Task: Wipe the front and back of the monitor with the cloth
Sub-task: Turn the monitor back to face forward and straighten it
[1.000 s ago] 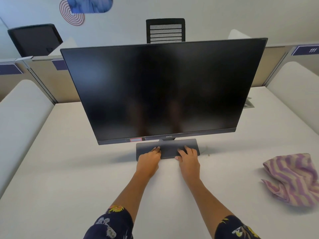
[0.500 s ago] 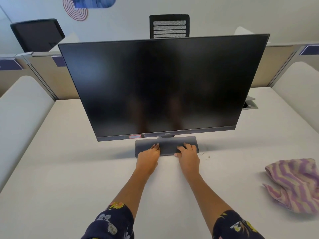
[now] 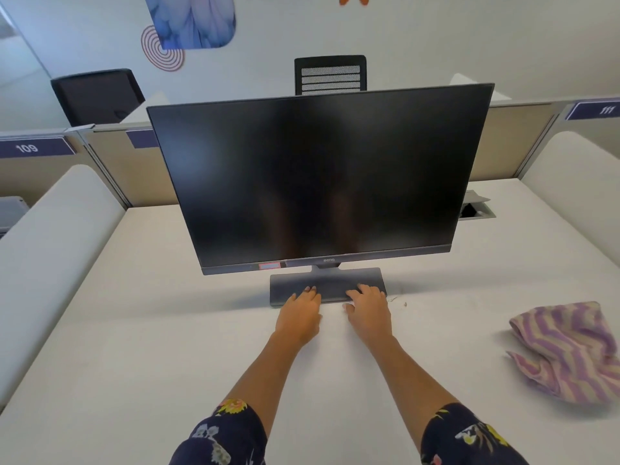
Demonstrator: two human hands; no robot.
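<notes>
**Both hands on the monitor's base, cloth lying aside**

The monitor [image 3: 318, 182] stands upright in the middle of the white desk [image 3: 134, 330], its dark screen facing the person and leaning slightly back. The striped purple and cream cloth [image 3: 567, 350] lies crumpled on the desk well to the right, apart from both hands. A few small specks [image 3: 397, 300] sit on the desk just beside the right end of the flat grey base [image 3: 325, 285]. Behind the monitor on the right, an open cable hatch [image 3: 476, 211] is set into the desk. Padded white dividers [image 3: 57, 236] flank the desk on both sides. Two black chairs [image 3: 330, 75] show beyond the rear partition.

The lower bezel carries the BenQ logo [image 3: 329, 261], with a pink sticker [image 3: 270, 265] to its left, too small to read. Purple partition labels read 109 [image 3: 28, 148] and 111 [image 3: 607, 110]. The lettering at the top of the wall is cut off.

Both arms reach straight forward, in dark floral sleeves [image 3: 224, 434]. The left hand [image 3: 298, 313] lies palm down, its fingers held close together with the tips resting on the base. The right hand [image 3: 370, 312] also lies palm down, its fingers slightly spread over the base's front edge and its thumb on the desk. Neither hand holds anything.
</notes>
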